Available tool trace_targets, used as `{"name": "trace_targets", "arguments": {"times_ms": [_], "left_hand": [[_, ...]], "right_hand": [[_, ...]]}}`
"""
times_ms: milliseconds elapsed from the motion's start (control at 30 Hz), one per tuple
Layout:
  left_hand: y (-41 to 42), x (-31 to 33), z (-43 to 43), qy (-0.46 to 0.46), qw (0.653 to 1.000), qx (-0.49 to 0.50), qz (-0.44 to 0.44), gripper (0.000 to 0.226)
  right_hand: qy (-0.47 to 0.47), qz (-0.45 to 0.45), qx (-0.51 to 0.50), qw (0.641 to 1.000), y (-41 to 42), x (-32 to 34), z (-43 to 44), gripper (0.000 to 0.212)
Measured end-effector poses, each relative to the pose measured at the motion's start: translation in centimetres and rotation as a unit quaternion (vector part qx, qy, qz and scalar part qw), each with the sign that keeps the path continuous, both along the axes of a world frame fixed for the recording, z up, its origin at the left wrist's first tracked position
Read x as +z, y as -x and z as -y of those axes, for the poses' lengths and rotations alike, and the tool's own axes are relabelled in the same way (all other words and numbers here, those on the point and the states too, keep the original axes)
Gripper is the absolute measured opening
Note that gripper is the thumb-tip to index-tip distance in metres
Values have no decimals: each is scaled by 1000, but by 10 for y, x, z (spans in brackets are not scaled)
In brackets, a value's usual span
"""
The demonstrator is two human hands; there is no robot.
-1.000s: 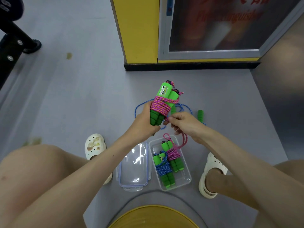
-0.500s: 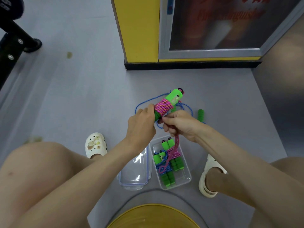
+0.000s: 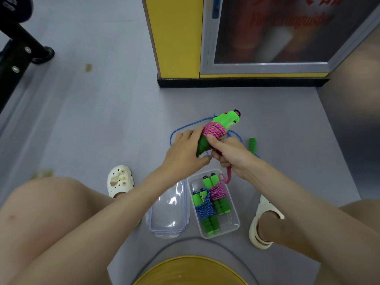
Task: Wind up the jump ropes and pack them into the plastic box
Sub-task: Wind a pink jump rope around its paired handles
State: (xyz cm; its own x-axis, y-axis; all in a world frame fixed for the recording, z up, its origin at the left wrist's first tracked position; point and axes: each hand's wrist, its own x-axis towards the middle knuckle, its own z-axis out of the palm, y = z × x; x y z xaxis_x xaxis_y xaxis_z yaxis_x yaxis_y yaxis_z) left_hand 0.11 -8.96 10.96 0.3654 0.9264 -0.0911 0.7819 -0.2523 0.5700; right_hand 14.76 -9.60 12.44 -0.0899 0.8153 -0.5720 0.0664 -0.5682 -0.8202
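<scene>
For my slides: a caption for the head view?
The left hand and right hand hold a pink jump rope near the open plastic box.

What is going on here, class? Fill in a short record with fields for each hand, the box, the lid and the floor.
Left hand: holds the green handles of the pink jump rope
Right hand: grips that rope's loose end
Plastic box: open, holding a wound blue rope and a wound pink rope
Lid: on the floor beside the box
Floor: loose blue rope behind the hands
</scene>
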Motion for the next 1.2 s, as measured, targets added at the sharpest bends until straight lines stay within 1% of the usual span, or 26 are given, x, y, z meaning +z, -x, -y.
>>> {"name": "trace_targets", "arguments": {"times_ms": [33, 67, 133, 167, 233, 333, 367, 433, 467, 500, 567, 667, 700, 767, 800, 900, 967, 1033, 1100, 1200], "left_hand": [[2, 6, -6, 52, 996, 9, 68, 70], [3, 12, -10, 106, 984, 32, 139, 65], [8, 23, -14, 214, 941, 103, 241, 62], [12, 25, -15, 251, 921, 135, 266, 61], [18, 23, -16, 320, 886, 166, 290, 59], [22, 19, -9, 427, 829, 145, 330, 63], [21, 18, -6, 445, 818, 129, 340, 61], [18, 19, -3, 449, 811, 126, 354, 56], [17, 19, -3, 438, 815, 134, 356, 52], [17, 19, -4, 418, 826, 144, 350, 47], [15, 19, -6, 356, 867, 156, 311, 41], [11, 18, -5, 216, 945, 154, 193, 46], [10, 17, -5, 167, 964, 149, 142, 49], [9, 17, -4, 96, 985, 135, 49, 54], [10, 16, -3, 70, 989, 129, 22, 54], [11, 17, -1, 20, 992, 121, -4, 51], [10, 17, 3, -37, 991, 104, -69, 45], [9, 16, 8, -102, 984, 75, -129, 38], [8, 16, 10, -122, 979, 62, -149, 34], [6, 16, 12, -119, 977, 61, -165, 35]], "right_hand": [[-3, 1, 6, 1000, -4, 0, -1, 39], [-4, 1, 16, 1000, -8, 0, -1, 37], [-1, -17, 41, 999, -14, 0, 0, 35], [1, -35, 51, 998, -15, 0, 1, 35], [-1, -66, 68, 995, -17, 1, 3, 34], [-23, -72, 91, 993, -15, 3, 6, 32], [-29, -73, 95, 992, -15, 4, 6, 32], [-31, -69, 100, 992, -15, 4, 7, 33], [-30, -61, 100, 993, -15, 3, 7, 34], [-26, -50, 97, 994, -15, 2, 7, 34], [-14, -23, 90, 996, -15, -1, 9, 34], [13, 11, 101, 995, -14, -4, 13, 36], [22, 16, 108, 994, -13, -4, 13, 36], [39, 20, 112, 993, -11, -2, 13, 37], [45, 16, 107, 993, -10, -1, 13, 37], [57, -16, 75, 995, -8, 3, 10, 33], [64, -25, 70, 995, -8, 4, 9, 32], [70, -28, 87, 993, -7, 3, 9, 32], [74, -32, 111, 991, -7, 3, 9, 33], [76, -34, 140, 987, -7, 3, 9, 34]]}}
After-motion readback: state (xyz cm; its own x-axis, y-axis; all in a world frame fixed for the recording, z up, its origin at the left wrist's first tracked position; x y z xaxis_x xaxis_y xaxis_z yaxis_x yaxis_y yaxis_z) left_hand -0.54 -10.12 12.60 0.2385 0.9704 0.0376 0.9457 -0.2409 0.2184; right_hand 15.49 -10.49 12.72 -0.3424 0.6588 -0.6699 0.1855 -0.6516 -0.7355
